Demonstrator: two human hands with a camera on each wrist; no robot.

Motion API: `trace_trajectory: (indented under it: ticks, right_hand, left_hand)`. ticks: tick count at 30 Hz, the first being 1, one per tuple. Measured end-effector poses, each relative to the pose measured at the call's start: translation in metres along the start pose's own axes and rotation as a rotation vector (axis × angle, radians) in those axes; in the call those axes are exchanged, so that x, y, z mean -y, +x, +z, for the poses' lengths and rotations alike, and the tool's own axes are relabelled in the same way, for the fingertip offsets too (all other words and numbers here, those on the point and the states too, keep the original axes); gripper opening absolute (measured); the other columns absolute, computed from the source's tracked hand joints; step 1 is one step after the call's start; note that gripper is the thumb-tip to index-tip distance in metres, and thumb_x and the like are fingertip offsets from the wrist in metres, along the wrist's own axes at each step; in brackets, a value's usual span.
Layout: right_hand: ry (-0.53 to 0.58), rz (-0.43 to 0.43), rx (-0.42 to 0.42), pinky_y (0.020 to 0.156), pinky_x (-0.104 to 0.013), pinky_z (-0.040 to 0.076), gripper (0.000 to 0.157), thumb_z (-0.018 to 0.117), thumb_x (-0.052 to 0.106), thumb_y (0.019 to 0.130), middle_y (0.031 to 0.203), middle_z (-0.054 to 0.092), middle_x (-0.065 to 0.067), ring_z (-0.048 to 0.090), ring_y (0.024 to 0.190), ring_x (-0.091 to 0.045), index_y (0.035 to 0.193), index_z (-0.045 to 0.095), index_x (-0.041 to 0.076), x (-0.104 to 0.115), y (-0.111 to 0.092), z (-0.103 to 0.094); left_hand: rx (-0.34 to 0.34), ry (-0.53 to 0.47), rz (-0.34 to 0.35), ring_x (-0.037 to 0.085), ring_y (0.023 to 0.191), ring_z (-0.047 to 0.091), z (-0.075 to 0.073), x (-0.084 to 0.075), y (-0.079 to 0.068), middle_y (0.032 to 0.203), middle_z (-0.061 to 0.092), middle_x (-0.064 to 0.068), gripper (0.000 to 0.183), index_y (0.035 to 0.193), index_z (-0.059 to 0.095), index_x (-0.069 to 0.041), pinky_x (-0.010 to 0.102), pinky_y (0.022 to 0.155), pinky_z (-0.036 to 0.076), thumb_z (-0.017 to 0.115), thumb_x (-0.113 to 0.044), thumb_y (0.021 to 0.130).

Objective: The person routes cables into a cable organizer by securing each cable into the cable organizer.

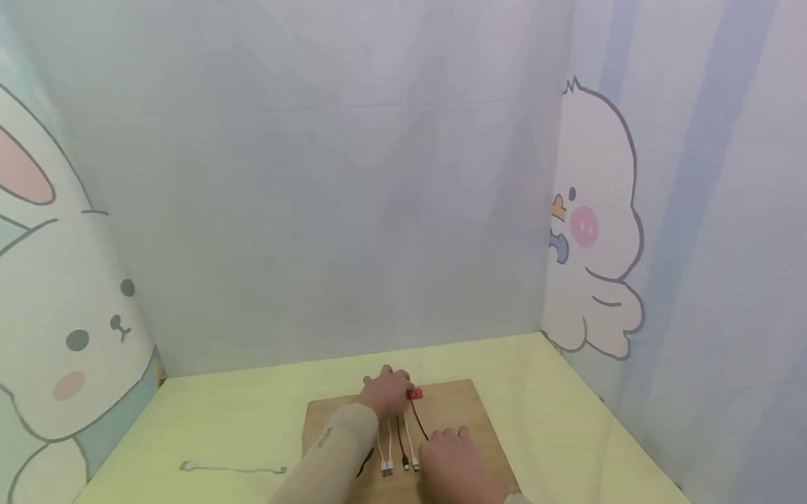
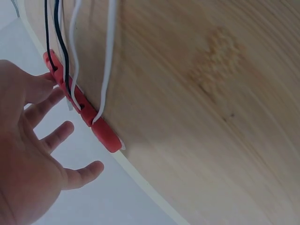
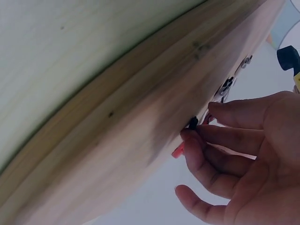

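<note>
At the far edge of the wooden board lies a red cable holder with several black and white cables in its slots. My left hand pinches one end of the holder between thumb and index finger, the other fingers spread. My right hand, over the board's near right part, holds the end of a black cable; its black plug shows at the fingertips. To the left of that hand, white plugs and another black plug lie in a row. The left sleeve partly hides a further dark cable.
A separate short white cable lies on the pale yellow table, left of the board. Fabric walls with cartoon animals stand behind and on both sides of the table.
</note>
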State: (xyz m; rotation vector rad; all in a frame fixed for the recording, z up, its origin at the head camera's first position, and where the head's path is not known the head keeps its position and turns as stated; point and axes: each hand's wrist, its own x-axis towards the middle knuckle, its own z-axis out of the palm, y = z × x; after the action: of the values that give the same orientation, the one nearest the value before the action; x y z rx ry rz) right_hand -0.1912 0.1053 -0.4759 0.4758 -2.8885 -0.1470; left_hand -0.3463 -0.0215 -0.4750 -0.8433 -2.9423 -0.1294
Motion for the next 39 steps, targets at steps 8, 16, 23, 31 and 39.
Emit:
trace_trajectory:
  ticks: [8, 16, 23, 31, 39]
  right_hand:
    - [-0.001, -0.003, -0.018, 0.066, -0.044, 0.042, 0.016, 0.069, 0.021, 0.081, 0.066, 0.057, -0.002, 0.050, 0.061, -0.018, 0.068, 0.064, 0.014, 0.007, 0.000, -0.001]
    - [0.029, 0.022, 0.051, 0.073, -0.049, 0.044, 0.013, 0.070, 0.023, 0.078, 0.068, 0.055, -0.003, 0.051, 0.065, -0.020, 0.073, 0.064, 0.013, 0.005, 0.003, -0.010]
    - [0.096, 0.010, 0.093, 0.072, -0.048, 0.040, 0.018, 0.072, 0.026, 0.078, 0.069, 0.052, 0.001, 0.046, 0.064, -0.017, 0.069, 0.058, 0.018, 0.008, 0.008, -0.017]
    - [0.114, -0.052, 0.029, 0.069, -0.044, 0.038, 0.014, 0.073, 0.019, 0.078, 0.068, 0.055, 0.002, 0.046, 0.062, -0.015, 0.070, 0.062, 0.017, 0.018, 0.016, -0.024]
    - [0.070, -0.079, 0.099, 0.082, -0.052, 0.046, 0.010, 0.076, 0.020, 0.080, 0.078, 0.061, 0.001, 0.056, 0.074, -0.017, 0.081, 0.066, 0.017, 0.037, 0.035, -0.031]
  left_hand:
    - [0.003, -0.119, -0.010, 0.028, 0.119, 0.051, 0.000, 0.007, -0.003, 0.125, 0.065, -0.005, 0.033, 0.122, 0.068, -0.025, 0.075, 0.095, 0.034, 0.056, -0.013, 0.093]
    - [-0.006, -0.093, -0.041, 0.029, 0.127, 0.047, -0.012, 0.021, -0.015, 0.130, 0.062, -0.004, 0.039, 0.123, 0.066, -0.023, 0.077, 0.095, 0.034, 0.053, -0.006, 0.090]
    - [0.012, -0.078, -0.095, 0.032, 0.131, 0.045, -0.025, 0.045, -0.038, 0.136, 0.058, -0.001, 0.035, 0.127, 0.064, -0.021, 0.077, 0.097, 0.032, 0.056, -0.015, 0.093]
    - [0.026, -0.095, -0.166, 0.035, 0.128, 0.047, -0.038, 0.082, -0.067, 0.133, 0.059, 0.004, 0.030, 0.123, 0.065, -0.020, 0.078, 0.095, 0.031, 0.057, -0.020, 0.094]
    - [0.055, -0.133, -0.260, 0.042, 0.127, 0.048, -0.048, 0.116, -0.107, 0.131, 0.060, 0.013, 0.028, 0.121, 0.066, -0.013, 0.079, 0.093, 0.031, 0.057, -0.016, 0.094]
